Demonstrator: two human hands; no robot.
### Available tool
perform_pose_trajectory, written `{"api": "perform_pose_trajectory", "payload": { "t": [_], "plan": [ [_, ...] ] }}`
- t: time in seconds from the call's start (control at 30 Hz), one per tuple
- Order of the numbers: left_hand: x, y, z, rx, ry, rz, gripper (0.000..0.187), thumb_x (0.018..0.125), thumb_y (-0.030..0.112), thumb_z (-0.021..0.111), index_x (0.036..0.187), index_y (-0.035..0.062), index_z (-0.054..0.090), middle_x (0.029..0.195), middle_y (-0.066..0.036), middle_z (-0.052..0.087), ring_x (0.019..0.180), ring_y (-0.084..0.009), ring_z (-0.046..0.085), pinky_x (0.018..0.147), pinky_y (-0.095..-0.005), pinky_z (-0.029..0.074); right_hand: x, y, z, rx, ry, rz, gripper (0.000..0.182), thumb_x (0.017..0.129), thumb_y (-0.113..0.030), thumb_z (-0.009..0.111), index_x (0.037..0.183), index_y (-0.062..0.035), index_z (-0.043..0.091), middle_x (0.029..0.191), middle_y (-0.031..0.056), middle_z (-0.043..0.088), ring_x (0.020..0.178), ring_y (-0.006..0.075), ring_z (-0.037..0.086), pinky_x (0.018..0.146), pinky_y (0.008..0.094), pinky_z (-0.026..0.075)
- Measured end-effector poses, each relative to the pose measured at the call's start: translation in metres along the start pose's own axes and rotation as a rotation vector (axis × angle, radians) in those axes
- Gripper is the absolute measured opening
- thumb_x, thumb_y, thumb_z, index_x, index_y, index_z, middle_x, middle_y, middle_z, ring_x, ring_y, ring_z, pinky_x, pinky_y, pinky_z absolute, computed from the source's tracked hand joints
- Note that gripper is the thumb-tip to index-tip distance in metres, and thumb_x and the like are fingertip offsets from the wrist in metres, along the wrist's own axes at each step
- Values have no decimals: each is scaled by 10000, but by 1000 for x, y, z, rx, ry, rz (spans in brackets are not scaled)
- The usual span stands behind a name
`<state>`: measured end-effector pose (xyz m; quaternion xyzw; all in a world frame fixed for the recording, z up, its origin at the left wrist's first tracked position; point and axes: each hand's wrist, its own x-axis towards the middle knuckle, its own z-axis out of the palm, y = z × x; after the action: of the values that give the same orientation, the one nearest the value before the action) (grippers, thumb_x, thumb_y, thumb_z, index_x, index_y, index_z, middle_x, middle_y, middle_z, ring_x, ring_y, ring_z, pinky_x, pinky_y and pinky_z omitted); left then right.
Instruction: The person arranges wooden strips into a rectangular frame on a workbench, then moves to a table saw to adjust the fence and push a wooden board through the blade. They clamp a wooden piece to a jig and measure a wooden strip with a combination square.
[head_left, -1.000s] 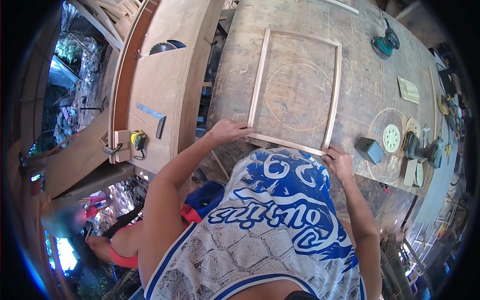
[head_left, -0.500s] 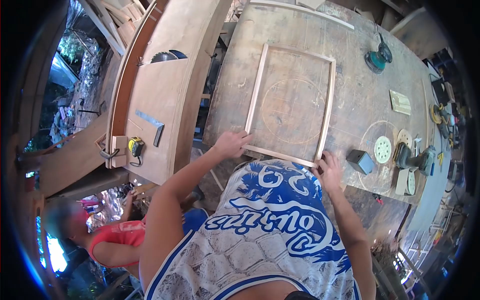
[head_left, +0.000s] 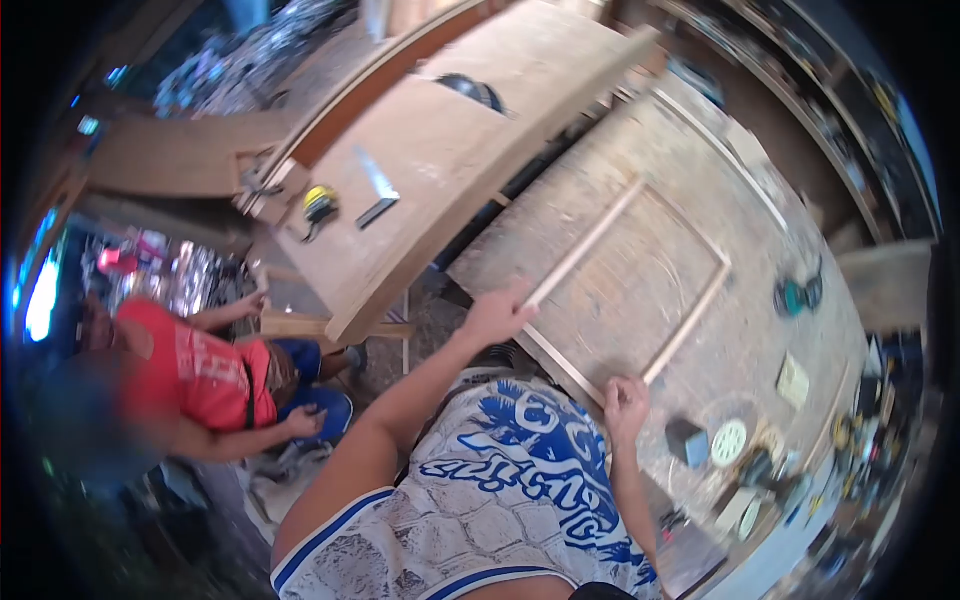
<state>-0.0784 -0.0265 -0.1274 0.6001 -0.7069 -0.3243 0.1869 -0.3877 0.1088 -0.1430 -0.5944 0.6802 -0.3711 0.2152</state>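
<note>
A thin rectangular wooden frame (head_left: 587,241) lies on a worn plywood worktable (head_left: 540,215). My left hand (head_left: 500,314) holds its near left corner, fingers closed round the wood and blurred by motion. At the near right corner, my right hand (head_left: 626,404) is closed on the frame, with its fingertips curled and partly hidden. The near strip of the frame runs between both hands, close to my shirt.
Left of me, a saw table (head_left: 430,130) carries a circular blade (head_left: 470,92), a try square (head_left: 377,190) and a yellow tape measure (head_left: 319,205). A co-worker in red (head_left: 200,365) sits at lower left. Rightward are a green sander (head_left: 798,295), a dark block (head_left: 687,442) and a sanding disc (head_left: 729,443).
My view has swung left and tilted, so the worktable appears rotated and further right. More of the co-worker shows. Both hands stay at the frame's near corners.
</note>
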Motion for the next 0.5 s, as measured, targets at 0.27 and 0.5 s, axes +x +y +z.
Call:
{"api": "perform_pose_trajectory", "payload": {
  "t": [0.27,0.5],
  "plan": [
    [-104,6,-16,-27,129,16,263,917,304,666,1108,138,736,834,-98,681,712,-304,674,645,-420,534,36,-43,51,137,-412,-243,85,863,-83,699,874,-5,730,840,171,712,815,342,687,776,421,533],
    [-114,2,-103,-118,673,-41,183,890,231,706,1028,124,758,821,-106,688,703,-313,671,634,-390,545,95,-141,122,174,-514,-552,75,861,-85,708,895,-24,733,848,162,709,802,353,678,750,429,536]
  ]
}}
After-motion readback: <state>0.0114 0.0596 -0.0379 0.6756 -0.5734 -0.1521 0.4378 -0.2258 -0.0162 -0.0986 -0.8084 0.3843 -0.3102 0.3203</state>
